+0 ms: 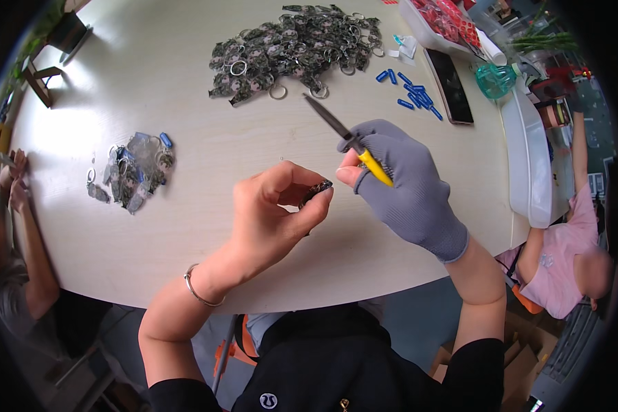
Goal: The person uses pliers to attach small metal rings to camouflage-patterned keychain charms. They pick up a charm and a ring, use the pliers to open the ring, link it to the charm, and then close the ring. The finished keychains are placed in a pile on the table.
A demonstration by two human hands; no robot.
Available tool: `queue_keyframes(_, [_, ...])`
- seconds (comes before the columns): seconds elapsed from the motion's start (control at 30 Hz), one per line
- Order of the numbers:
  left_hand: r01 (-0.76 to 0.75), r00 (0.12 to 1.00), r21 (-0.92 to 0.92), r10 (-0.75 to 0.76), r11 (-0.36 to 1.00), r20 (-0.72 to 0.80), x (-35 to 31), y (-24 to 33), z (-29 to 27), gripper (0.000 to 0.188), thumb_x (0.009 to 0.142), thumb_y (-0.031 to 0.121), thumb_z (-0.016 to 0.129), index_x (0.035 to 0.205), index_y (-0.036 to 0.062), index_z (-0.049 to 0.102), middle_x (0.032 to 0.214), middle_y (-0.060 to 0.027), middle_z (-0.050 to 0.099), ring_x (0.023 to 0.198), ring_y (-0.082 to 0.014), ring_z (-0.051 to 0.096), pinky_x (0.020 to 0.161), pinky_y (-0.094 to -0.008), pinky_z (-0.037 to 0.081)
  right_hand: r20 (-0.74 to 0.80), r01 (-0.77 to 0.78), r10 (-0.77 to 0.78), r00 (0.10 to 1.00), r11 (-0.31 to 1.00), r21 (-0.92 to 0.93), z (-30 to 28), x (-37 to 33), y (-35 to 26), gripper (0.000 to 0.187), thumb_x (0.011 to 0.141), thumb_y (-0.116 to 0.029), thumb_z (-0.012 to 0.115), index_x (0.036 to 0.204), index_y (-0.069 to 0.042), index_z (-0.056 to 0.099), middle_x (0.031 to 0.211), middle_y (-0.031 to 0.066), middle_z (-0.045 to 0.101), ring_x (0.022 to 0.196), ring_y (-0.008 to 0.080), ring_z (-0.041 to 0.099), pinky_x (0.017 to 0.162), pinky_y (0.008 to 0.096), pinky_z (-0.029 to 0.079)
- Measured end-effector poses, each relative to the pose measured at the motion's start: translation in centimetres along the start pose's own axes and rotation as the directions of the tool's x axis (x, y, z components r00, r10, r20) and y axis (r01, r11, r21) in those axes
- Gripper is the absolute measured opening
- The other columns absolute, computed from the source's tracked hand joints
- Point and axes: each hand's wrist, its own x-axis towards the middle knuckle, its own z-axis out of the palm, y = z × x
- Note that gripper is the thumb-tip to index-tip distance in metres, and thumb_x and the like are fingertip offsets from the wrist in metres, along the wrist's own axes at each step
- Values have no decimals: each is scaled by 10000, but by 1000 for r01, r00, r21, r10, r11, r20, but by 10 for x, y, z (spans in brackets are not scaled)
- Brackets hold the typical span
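My bare left hand (pixel 276 209) pinches a small dark patterned piece (pixel 316 193) between thumb and fingers; much of that piece is hidden. It resembles the keychains in the piles. My right hand (pixel 410 189), in a grey knit glove with thumb and fingertip bare, grips a tool that looks like a small file (pixel 331 118). Its tapered grey metal blade points up and left, away from the piece, and its yellow handle (pixel 375 168) lies across the fingers. Beyond both hands spreads a large pile of dark patterned keychains (pixel 288 51) with metal rings.
A smaller keychain pile (pixel 134 172) lies at left on the pale table (pixel 137 257). Blue cylinders (pixel 417 96), a phone (pixel 449 86), a white bin (pixel 527 158) and a green bottle (pixel 494 81) are at right. Other people sit at both sides.
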Motion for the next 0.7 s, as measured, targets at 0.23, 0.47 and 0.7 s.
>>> queue_keyframes(0.23, [145,987,-215,-156,966,-34,-1,7,3,142,833,-4,701,923,-62,608,730,-39,650,650,-52,605,527,-192,473,-1,445,-474,881,827,-344,-4,-5,5,232,682,19,748,863,16,603,1026,142,606,933,310,586,775,382,495])
queue_keyframes(0.47, [141,989,-45,-143,989,-38,-1,10,1,125,818,7,698,909,-44,629,713,-19,648,627,-43,577,529,-200,452,98,554,-579,809,698,-454,7,-1,13,320,663,-14,716,956,10,588,1093,152,584,1036,365,545,906,460,446])
queue_keyframes(0.7, [200,980,-244,-199,949,32,3,8,-1,185,831,43,716,980,-41,646,842,-26,683,782,-56,608,667,-208,479,21,482,-545,838,722,-496,17,2,20,257,771,-85,625,1004,14,582,1082,161,558,1014,340,530,906,460,435])
